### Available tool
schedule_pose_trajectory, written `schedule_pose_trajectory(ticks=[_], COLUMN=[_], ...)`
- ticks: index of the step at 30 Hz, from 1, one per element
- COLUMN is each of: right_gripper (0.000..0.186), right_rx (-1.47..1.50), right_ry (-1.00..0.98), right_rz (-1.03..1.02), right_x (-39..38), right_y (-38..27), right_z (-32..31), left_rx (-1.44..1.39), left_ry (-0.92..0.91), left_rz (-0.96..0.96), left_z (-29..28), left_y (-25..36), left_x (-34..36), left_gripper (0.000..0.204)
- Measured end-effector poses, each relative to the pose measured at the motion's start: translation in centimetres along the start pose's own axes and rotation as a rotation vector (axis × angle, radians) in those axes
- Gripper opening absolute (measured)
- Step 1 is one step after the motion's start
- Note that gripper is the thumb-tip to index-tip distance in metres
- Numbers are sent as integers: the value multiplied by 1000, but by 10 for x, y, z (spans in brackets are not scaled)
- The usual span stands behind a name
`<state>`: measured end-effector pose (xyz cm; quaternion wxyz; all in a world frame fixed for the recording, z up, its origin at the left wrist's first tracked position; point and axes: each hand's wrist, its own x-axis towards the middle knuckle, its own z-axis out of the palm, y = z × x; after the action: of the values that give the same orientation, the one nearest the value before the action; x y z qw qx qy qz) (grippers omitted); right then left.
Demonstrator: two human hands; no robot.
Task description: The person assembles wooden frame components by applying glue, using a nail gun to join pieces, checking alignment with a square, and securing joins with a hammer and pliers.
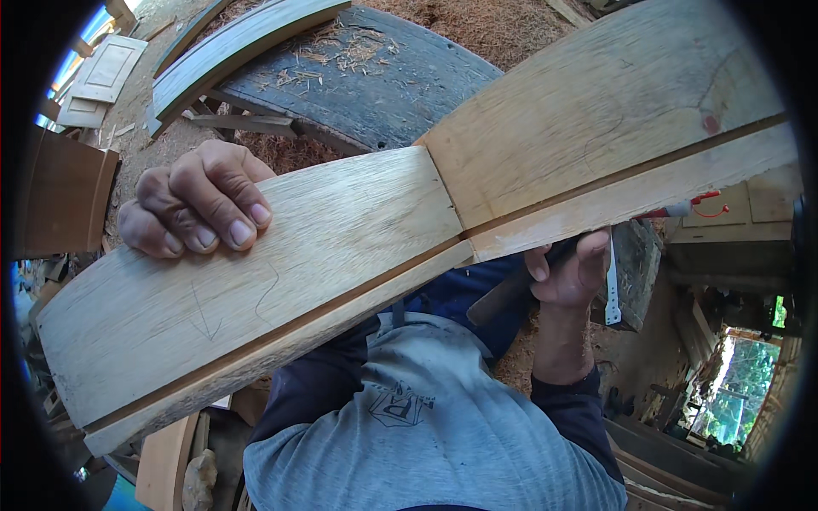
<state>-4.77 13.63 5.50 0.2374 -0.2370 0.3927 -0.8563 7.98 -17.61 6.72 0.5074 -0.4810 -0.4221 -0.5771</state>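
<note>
Two pale wooden boards meet at an angled joint, each with a groove along its near edge. Pencil lines, one an arrow, mark the left board (341, 217); the right board (613, 102) rises toward the upper right and has a reddish knot. My left hand (200, 200) is closed over the far edge of the left board, fingertips pressing on its face. Below the joint, my right hand (571, 272) is closed around a dark, flat, bar-like tool (511, 289), whose upper end is hidden by the right board. Some right-hand fingers are hidden too.
Behind the boards stands a worn, dark workbench (383, 77) scattered with shavings. A curved wooden piece (247, 55) lies at its far left. Beside my right hand are a white perforated strip (613, 289) and a red-and-white object (682, 209). Panels (106, 68) rest at the far left.
</note>
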Motion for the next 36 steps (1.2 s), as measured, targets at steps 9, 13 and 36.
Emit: schedule_pose_trajectory(ticks=[9, 13, 36], right_gripper=[42, 42, 46], right_rx=[74, 64, -1108], right_ry=[-25, -90, -93], right_rz=[12, 4, -120], right_x=[-9, -10, 38], right_y=[-2, -1, -77], right_z=[16, 13, 23], left_rx=[-59, -41, 530], left_ry=[133, 121, 1309], left_rz=[90, 130, -486], left_z=[2, 4, 10], left_y=[4, 9, -51], left_x=[-8, -6, -66], left_gripper=[16, 13, 90])
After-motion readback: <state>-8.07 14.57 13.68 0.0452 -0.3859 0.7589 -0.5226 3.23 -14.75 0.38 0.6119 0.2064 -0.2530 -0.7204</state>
